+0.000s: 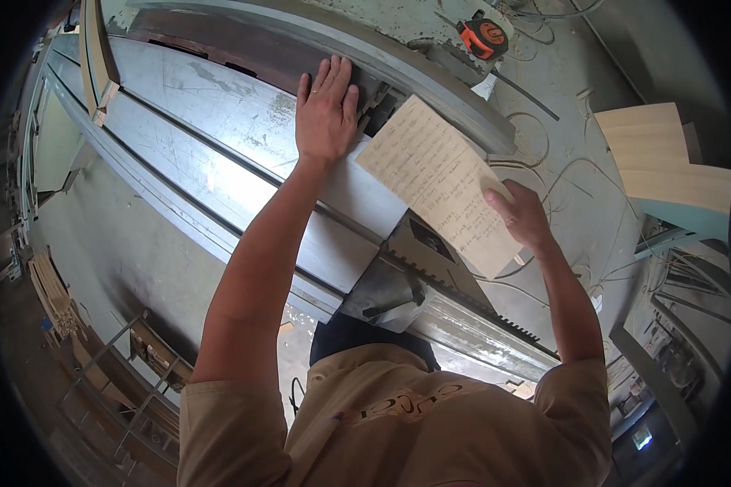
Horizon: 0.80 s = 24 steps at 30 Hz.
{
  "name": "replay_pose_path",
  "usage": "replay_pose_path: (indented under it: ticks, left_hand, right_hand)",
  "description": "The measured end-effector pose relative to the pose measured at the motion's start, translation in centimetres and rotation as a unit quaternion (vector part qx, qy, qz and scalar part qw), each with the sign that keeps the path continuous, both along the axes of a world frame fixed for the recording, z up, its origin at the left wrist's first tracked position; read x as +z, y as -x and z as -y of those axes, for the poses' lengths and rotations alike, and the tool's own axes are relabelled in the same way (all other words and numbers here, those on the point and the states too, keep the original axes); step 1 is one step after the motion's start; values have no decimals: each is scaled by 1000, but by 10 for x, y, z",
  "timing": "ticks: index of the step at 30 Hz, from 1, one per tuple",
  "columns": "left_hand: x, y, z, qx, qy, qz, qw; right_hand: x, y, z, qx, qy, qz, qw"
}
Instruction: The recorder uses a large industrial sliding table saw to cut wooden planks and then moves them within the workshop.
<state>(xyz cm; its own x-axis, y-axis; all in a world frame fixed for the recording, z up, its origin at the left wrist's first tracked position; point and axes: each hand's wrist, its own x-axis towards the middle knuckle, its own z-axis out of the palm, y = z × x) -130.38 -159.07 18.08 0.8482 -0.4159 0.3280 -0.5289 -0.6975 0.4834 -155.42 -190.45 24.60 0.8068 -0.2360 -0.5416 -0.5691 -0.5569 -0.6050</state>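
My left hand (327, 114) lies flat, fingers stretched out together, at the edge of a dark reddish-brown strip (219, 53) along the bare metal machine table (211, 122). Nothing is held in it. In my right hand (521, 213) is a pale, stiff-looking handwritten sheet (443, 187), gripped at its right edge with the thumb on top. The sheet is tilted across the end of the machine table, its upper left corner near the left hand. The fingers beneath it are hidden.
An orange and black tape measure (484, 38) rests beyond the long metal fence (447, 77). Pale boards (666, 154) stand at the right. Close to my waist runs a toothed metal rail (463, 316). Wood strips (53, 292) are stacked at the left, by a metal rack (110, 373).
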Motion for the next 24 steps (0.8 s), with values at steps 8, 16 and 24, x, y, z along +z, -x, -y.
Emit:
replay_pose_path:
  ticks: [8, 16, 24]
  left_hand:
    - [0, -2, -2, -3, -16, -6, 1000]
    - [-2, -1, -1, 2, -17, -4, 1000]
    - [-1, -3, -3, 3, -6, -12, 1000]
  right_hand:
    - [19, 9, -18, 57, 14, -39, 997]
    - [13, 8, -5, 33, -4, -6, 999]
    - [0, -9, 2, 13, 12, -1, 1000]
